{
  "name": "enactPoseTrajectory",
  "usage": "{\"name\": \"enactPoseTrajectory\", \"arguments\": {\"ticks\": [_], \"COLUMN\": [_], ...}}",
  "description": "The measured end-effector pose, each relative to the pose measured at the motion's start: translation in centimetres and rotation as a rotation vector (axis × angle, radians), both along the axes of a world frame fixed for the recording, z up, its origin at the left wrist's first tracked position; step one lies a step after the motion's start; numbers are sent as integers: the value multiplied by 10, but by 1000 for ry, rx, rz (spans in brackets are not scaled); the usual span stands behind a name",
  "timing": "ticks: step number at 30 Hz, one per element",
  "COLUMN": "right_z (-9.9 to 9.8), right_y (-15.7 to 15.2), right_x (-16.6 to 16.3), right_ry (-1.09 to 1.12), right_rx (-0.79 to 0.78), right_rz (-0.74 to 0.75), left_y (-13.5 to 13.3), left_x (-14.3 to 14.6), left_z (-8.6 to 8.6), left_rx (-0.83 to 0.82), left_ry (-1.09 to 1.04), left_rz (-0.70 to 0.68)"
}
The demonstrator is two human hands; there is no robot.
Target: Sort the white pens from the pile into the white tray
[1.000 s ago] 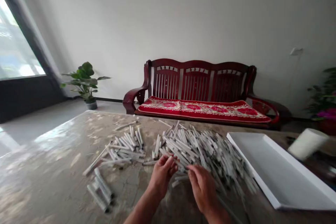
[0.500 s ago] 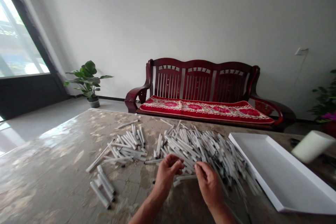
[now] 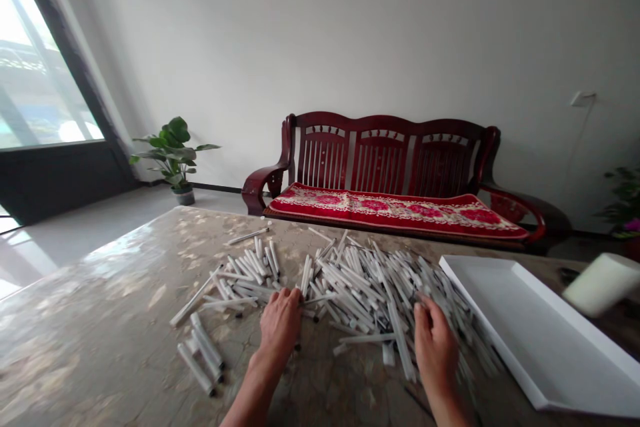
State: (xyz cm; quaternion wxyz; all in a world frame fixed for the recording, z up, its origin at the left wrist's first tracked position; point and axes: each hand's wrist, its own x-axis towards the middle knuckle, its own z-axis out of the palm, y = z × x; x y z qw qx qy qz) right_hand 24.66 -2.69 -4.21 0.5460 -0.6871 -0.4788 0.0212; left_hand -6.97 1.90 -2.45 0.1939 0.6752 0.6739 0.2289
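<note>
My left hand is over the table between two heaps, with its fingers curled down and closed. Its fingertips reach the edge of the smaller heap of white pen-like tubes, some with dark ends; what they grip is hidden. My right hand is at the front right of the larger heap of white pen-like tubes, thumb and fingers pinched together. Whatever is in that pinch is too blurred to make out. Several similar tubes lie apart at the front left.
A shallow white tray stands right of the large heap, with a white roll beyond it. All rest on a patterned table. Behind it is a dark red wooden bench; a potted plant stands at left.
My hands were close together in front of the large heap and have moved apart. The left went left toward the smaller heap, the right went right. The view has shifted slightly.
</note>
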Motion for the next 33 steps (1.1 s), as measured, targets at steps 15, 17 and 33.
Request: {"name": "enactPoseTrajectory", "arguments": {"ticks": [15,17,33], "right_z": [38,38,26], "right_y": [-19,-18,-5], "right_x": [-48,-49,-5], "right_ry": [56,135,-82], "right_rx": [-258,-290,-94], "right_rz": [577,602,336], "left_y": [-34,-34,-24], "left_x": [69,73,77], "left_z": [15,13,8], "left_rx": [643,645,43], "left_ry": [139,121,-858], "left_rz": [-421,-453,-218]}}
